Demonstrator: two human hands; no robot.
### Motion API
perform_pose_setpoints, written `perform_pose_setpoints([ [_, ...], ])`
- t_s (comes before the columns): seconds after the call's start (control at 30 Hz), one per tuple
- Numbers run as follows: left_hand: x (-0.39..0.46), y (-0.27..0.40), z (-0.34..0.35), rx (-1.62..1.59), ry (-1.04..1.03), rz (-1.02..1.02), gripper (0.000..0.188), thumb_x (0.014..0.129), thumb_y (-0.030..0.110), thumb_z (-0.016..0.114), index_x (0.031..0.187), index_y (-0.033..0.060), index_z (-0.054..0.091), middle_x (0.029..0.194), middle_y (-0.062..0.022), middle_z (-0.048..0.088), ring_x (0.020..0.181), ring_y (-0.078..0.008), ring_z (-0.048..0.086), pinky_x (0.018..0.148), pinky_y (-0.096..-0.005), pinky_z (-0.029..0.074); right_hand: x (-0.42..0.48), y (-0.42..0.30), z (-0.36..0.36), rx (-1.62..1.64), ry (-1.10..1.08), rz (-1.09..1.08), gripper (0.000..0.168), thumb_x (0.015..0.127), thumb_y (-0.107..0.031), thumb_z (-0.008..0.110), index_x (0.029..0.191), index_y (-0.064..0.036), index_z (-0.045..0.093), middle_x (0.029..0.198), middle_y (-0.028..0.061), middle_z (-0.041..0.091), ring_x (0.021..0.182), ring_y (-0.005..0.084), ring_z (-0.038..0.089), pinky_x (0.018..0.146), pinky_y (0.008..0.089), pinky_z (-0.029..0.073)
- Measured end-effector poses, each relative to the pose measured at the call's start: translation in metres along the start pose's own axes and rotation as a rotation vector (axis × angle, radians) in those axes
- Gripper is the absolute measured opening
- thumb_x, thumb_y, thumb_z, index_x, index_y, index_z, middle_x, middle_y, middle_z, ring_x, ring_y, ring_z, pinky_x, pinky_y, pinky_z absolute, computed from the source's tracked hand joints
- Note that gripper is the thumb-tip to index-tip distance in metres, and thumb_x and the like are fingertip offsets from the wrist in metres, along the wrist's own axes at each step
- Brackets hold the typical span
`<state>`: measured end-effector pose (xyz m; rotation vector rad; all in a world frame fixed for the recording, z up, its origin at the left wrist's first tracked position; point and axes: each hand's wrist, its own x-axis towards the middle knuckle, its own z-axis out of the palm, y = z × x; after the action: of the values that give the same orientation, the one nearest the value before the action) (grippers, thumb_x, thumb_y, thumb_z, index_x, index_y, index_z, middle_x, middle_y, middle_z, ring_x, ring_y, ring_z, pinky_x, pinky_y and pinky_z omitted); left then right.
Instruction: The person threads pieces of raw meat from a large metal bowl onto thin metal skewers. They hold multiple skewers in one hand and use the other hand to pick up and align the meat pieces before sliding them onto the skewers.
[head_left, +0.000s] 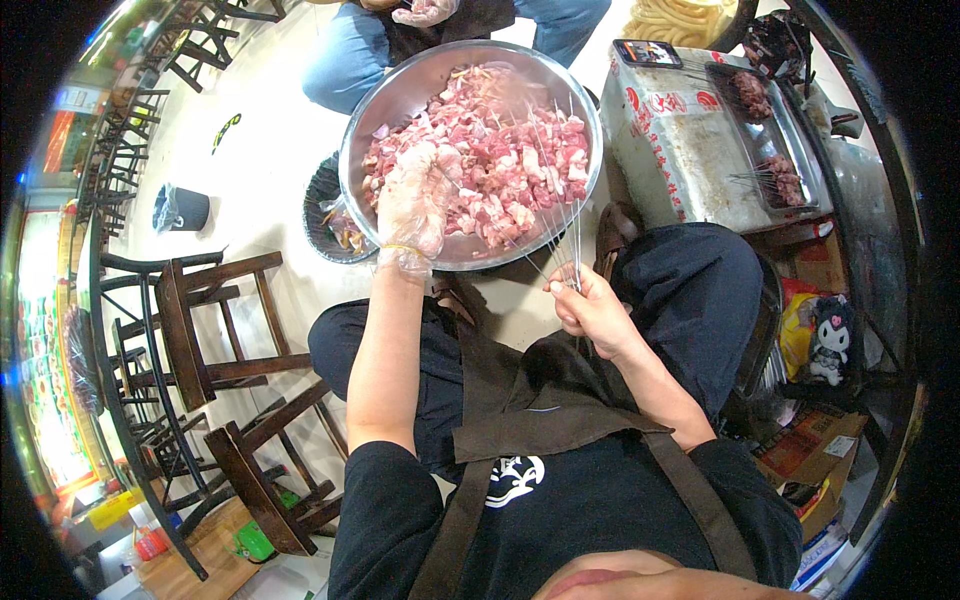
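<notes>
A wide stainless steel bowl (349, 176) in front of me holds a heap of raw, cut-up meat (487, 165). My left hand (416, 195), in a clear plastic glove with a yellow rubber band at the wrist, is inside the bowl with its fingers curled on meat; the piece itself is mostly hidden. My right hand (589, 307) is bare and grips a bunch of thin metal skewers (576, 240) just outside the near right rim. Several of them reach over the rim to threaded meat (559, 161) at the bowl's right side. One skewer slants towards my left fingers.
Opposite sits a person in jeans (345, 52) with a gloved hand (426, 12). A lined basket (330, 225) stands left of the bowl. On a white box (667, 165) at right lie a phone (646, 53) and a metal tray (757, 142) of skewered meat. Wooden stools (225, 330) stand left.
</notes>
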<state>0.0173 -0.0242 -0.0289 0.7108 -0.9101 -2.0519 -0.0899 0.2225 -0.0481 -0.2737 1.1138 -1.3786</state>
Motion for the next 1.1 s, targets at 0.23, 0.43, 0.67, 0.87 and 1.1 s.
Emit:
perform_pose_setpoints([
  [0.23, -0.003, -0.007, 0.004, -0.098, 0.005, -0.051, 0.024, 0.093, 0.007, 0.053, 0.113, -0.0048, 0.054, 0.112, -0.0138, 0.060, 0.105, -0.0256, 0.060, 0.092, -0.0335, 0.052, 0.000, -0.003, 0.005, 0.047, -0.015, -0.001, 0.007, 0.096, -0.013, 0.053, 0.097, -0.006, 0.051, 0.058, -0.0050, 0.040, 0.045, 0.0028, 0.029, 0.039, 0.0194, 0.021],
  [0.43, -0.004, 0.012, 0.008, -0.364, -0.187, -0.137, 0.041, 0.100, 0.016, 0.036, 0.134, -0.0059, 0.037, 0.138, -0.0224, 0.042, 0.131, -0.0321, 0.040, 0.104, -0.0441, 0.042, -0.001, -0.005, 0.003, 0.082, -0.030, -0.014, 0.007, 0.096, -0.012, 0.052, 0.097, -0.006, 0.051, 0.058, -0.0050, 0.039, 0.044, 0.0031, 0.028, 0.039, 0.0199, 0.019],
  [0.67, 0.000, 0.010, 0.005, -0.335, -0.076, -0.125, 0.031, 0.097, 0.012, 0.047, 0.124, -0.0032, 0.047, 0.123, -0.0165, 0.055, 0.114, -0.0274, 0.055, 0.096, -0.0423, 0.049, -0.001, -0.005, 0.000, 0.048, -0.053, -0.005, 0.006, 0.096, -0.012, 0.052, 0.097, -0.006, 0.051, 0.058, -0.0048, 0.040, 0.045, 0.0029, 0.029, 0.039, 0.0199, 0.020],
  [0.87, 0.004, 0.008, -0.008, -0.359, -0.123, -0.123, 0.024, 0.096, 0.010, 0.048, 0.117, -0.0021, 0.052, 0.119, -0.0151, 0.059, 0.110, -0.0266, 0.059, 0.095, -0.0415, 0.052, 0.000, -0.003, 0.001, 0.028, -0.045, -0.004, 0.006, 0.096, -0.013, 0.052, 0.097, -0.007, 0.051, 0.059, -0.0055, 0.039, 0.046, 0.0026, 0.030, 0.040, 0.0191, 0.020],
  [1.1, -0.003, 0.008, 0.005, -0.302, -0.038, -0.073, 0.023, 0.096, 0.012, 0.050, 0.114, -0.0021, 0.052, 0.110, -0.0151, 0.062, 0.104, -0.0253, 0.061, 0.090, -0.0394, 0.054, 0.000, -0.002, 0.005, 0.066, -0.023, -0.010, 0.008, 0.096, -0.013, 0.053, 0.097, -0.006, 0.051, 0.060, -0.0053, 0.040, 0.047, 0.0026, 0.032, 0.040, 0.0189, 0.021],
])
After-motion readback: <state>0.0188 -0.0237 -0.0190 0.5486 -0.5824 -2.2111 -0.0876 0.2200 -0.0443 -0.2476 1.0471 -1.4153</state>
